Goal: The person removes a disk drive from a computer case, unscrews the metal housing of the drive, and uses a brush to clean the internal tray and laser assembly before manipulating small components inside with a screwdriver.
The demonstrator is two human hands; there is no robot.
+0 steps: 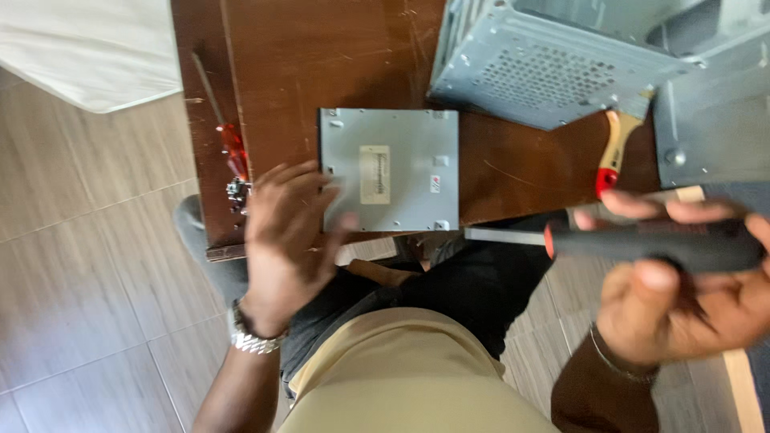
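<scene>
My left hand hovers open, fingers spread, at the left edge of the drive, which lies flat on the table just right of those fingers, long axis across me. My right hand grips 1 screwdriver, its shaft pointing left toward the drive's near right corner.

Computer case cut off at top edge; left hand motion-blurred (fingers indistinct).
</scene>
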